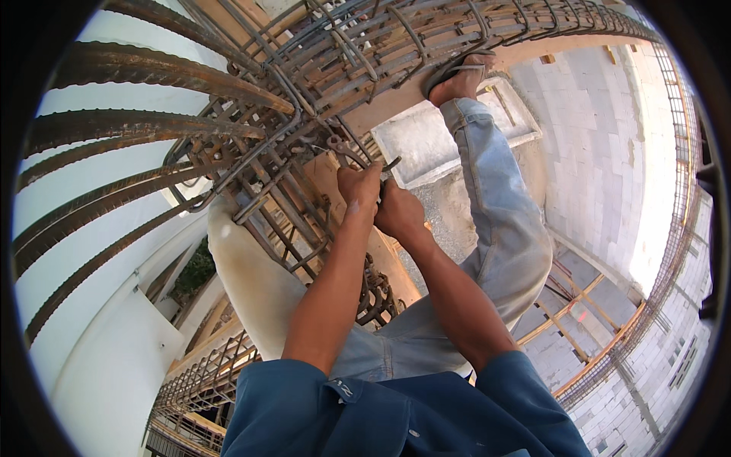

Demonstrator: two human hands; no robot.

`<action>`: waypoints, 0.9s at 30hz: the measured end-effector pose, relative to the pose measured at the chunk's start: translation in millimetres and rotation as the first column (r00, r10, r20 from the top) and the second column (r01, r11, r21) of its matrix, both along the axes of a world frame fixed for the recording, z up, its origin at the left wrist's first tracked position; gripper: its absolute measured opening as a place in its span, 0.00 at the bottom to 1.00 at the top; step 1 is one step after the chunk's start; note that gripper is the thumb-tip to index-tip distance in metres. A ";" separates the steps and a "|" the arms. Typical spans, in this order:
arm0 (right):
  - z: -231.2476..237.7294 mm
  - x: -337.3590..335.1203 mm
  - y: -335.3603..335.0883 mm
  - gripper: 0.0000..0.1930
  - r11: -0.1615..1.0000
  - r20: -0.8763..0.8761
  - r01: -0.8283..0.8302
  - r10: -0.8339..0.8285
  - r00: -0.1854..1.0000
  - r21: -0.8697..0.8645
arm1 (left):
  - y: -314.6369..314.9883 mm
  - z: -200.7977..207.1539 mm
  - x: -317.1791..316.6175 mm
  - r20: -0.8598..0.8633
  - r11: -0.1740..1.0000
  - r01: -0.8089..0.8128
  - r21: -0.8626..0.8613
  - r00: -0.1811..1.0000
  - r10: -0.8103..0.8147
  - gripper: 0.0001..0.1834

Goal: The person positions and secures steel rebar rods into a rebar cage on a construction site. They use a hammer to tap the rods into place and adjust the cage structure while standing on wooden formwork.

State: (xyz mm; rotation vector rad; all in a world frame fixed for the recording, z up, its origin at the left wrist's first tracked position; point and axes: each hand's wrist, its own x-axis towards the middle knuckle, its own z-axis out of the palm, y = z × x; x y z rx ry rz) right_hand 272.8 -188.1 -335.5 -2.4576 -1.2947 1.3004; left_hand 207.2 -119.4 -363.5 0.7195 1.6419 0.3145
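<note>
My left hand (359, 185) and my right hand (400, 210) are close together in front of me, both closed. They grip a dark metal piece (392, 164) whose curved end sticks out past the fingers. Whether it is a tool or a bent bar I cannot tell; the fingers cover most of it. Just beyond the left hand is a crowded joint of rusty reinforcing bars (293, 114) and stirrups. A wooden formwork board (324, 179) lies beside that hand, under the bars.
Thick ribbed column bars (167, 76) rise at the left. A long rebar cage (426, 34) runs along the top, my sandalled foot (464, 72) resting at its edge. Below are a pale mortar trough (415, 145) and a block wall (586, 129). My knees straddle the formwork.
</note>
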 end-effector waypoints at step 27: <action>-34.6 -26.7 79.9 0.13 0.693 -0.230 0.343 -0.254 0.939 0.634 | 13.8 96.1 -98.6 0.324 0.975 0.180 0.131 0.922 -0.213 0.13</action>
